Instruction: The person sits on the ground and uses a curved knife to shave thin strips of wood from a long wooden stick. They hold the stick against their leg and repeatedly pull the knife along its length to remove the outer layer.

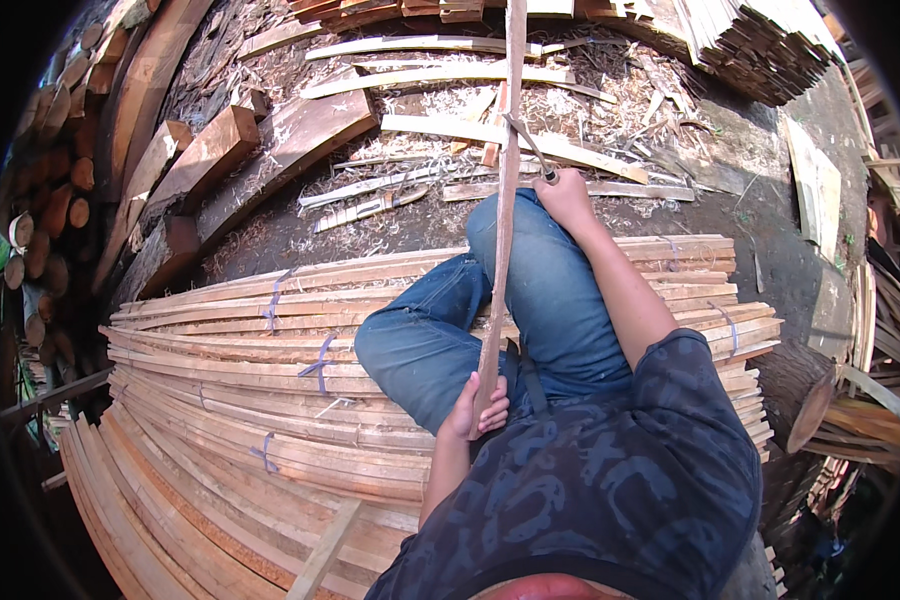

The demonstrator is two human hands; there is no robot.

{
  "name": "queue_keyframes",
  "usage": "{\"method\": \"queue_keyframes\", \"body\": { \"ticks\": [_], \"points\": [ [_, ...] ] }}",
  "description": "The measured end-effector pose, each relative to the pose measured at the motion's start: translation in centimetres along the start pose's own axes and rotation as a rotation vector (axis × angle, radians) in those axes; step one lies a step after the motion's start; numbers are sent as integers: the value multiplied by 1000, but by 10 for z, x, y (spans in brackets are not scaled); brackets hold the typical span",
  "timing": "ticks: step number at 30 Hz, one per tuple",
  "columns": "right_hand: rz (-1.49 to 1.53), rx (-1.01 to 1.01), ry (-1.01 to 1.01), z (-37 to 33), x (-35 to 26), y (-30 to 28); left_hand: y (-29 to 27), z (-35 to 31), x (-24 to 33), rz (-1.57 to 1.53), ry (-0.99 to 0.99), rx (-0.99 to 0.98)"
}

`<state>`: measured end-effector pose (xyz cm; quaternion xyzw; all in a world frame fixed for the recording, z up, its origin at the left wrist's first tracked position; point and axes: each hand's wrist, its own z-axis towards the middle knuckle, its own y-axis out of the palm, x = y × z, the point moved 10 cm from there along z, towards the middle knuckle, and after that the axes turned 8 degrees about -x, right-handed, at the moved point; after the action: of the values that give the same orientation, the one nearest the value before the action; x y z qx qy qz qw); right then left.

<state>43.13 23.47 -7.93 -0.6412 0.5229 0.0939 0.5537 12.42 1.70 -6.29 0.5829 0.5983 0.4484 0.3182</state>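
Note:
A long, thin wooden strip (505, 220) runs away from my waist, over my raised knee and past the far edge of view. My left hand (480, 408) is wrapped round its near end, close to my belly. Beyond the knee, my right hand (567, 197) is closed on the handle of a sickle-like curved knife (532, 145). The thin blade bends left and meets the strip; its tip is hidden, so I cannot tell exactly how it touches the wood.
Beneath me are strapped bundles of wooden strips (270, 340). Wood shavings and loose slats (510, 135) cover the ground ahead. Thick timber beams (280, 150) and stacked logs (55, 210) lie left. At the far right stands a slat pile (760, 50); a log (810, 410) lies nearer.

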Motion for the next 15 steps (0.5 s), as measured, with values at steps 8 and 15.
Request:
{"method": "queue_keyframes", "body": {
  "ticks": [8,15],
  "points": [
    [202,-65,-106,-22,-2,2,-16,-8,24,575,166,390],
    [297,15,-129,-33,-5,-6,3,-38,75,1174,316,761]
  ]
}}
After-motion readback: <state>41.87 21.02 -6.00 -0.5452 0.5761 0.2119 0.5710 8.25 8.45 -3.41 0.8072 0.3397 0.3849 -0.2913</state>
